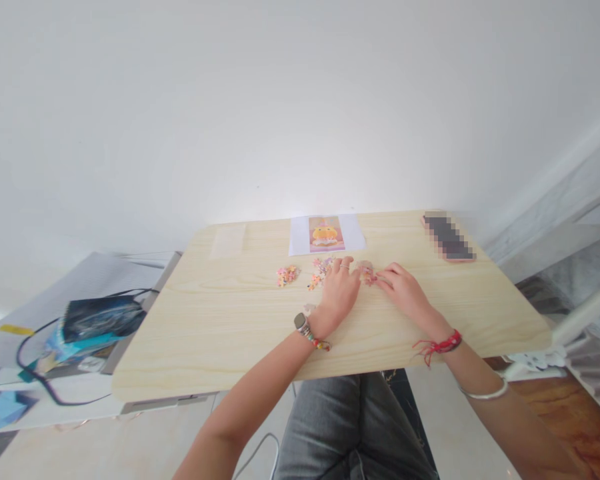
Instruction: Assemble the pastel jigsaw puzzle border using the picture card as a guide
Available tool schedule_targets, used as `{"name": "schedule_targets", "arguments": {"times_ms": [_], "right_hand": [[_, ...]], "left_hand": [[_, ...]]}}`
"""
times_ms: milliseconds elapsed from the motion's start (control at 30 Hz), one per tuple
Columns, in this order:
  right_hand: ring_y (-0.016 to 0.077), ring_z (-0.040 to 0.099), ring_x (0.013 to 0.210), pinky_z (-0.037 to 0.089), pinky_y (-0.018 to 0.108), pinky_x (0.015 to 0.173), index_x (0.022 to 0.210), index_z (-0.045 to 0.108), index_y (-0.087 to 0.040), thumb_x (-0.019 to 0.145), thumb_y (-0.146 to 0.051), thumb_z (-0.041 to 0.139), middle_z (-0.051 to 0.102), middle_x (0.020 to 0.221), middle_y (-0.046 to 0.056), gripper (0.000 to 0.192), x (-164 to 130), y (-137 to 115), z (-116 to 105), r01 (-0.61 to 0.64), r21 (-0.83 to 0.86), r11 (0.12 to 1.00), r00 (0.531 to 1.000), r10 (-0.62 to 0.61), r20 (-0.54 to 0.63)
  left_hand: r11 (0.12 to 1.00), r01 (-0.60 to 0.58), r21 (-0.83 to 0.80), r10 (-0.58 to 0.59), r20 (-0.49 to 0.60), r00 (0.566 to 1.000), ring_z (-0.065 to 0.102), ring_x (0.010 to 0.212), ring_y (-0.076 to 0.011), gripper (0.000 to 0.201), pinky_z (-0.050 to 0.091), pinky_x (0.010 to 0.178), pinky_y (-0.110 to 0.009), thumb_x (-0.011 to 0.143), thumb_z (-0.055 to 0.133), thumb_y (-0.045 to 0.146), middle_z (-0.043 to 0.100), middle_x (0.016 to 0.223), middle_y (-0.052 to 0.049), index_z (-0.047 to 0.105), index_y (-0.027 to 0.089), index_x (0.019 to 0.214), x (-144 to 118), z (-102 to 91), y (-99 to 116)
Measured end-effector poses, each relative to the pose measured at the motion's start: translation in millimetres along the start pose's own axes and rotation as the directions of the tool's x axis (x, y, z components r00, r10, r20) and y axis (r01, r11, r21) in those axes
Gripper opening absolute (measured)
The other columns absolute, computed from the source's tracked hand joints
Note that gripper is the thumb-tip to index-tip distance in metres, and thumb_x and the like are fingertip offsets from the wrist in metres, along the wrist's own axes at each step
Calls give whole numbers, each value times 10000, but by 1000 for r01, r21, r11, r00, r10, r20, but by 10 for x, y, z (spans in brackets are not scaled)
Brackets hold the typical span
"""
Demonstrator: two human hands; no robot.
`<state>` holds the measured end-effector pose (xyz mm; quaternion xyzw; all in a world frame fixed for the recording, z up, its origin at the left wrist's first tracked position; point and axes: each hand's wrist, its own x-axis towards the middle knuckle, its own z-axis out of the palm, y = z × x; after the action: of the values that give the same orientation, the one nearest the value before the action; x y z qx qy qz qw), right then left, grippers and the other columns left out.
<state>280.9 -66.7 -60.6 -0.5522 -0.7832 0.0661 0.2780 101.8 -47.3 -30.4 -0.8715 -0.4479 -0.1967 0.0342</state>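
Small jigsaw puzzle pieces lie in several groups on the table. My left hand rests palm down among them, its fingers stretched forward and slightly bent, partly covering a loose cluster of puzzle pieces. Just right of its fingertips is a small group of pinkish puzzle pieces. At that group's right edge, my right hand has thumb and index finger closed on a small reddish puzzle piece. A heaped pile of puzzle pieces sits farther left. Another pale piece lies beside my left wrist.
A white sheet with a printed yellow cartoon picture lies behind the pieces. A phone is at the table's back right, a clear flat sheet at the back left. The wooden table meets a white wall; a cluttered lower surface stands left.
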Motion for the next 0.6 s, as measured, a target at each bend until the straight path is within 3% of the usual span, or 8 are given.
{"name": "schedule_targets", "arguments": {"times_ms": [100,333,467,600], "right_hand": [[183,560,809,457,317,754,901,642,-189,859,-201,464,561,858,63,184,-8,-148,-15,34,25,999,999,-34,-1],[171,551,808,444,316,764,800,639,-176,828,-127,488,563,852,62,161,72,-648,118,208,83,975,964,-219,153],[161,548,791,435,289,724,777,622,-152,836,-129,482,556,832,62,154,138,-859,210,274,88,958,922,-287,259],[170,548,773,432,299,702,801,608,-138,818,-160,526,548,847,70,86,163,-974,281,267,17,964,923,-261,283]], "left_hand": [[999,33,11,-33,-5,999,477,1051,-297,81,483,831,-442,761,571,121,497,1144,-133,607,150,827,-213,-116,-192],[993,117,2,-117,-39,992,466,1079,-290,149,462,874,-472,715,626,128,490,1101,-115,619,173,857,-766,-267,-639],[992,124,-24,-124,1,992,489,1052,-271,78,463,876,-448,738,609,148,498,1087,-122,634,163,810,-867,-253,-673],[990,138,-40,-138,8,990,498,1037,-254,57,467,866,-443,748,597,151,507,1078,-107,628,174,791,-862,-249,-622]]}}
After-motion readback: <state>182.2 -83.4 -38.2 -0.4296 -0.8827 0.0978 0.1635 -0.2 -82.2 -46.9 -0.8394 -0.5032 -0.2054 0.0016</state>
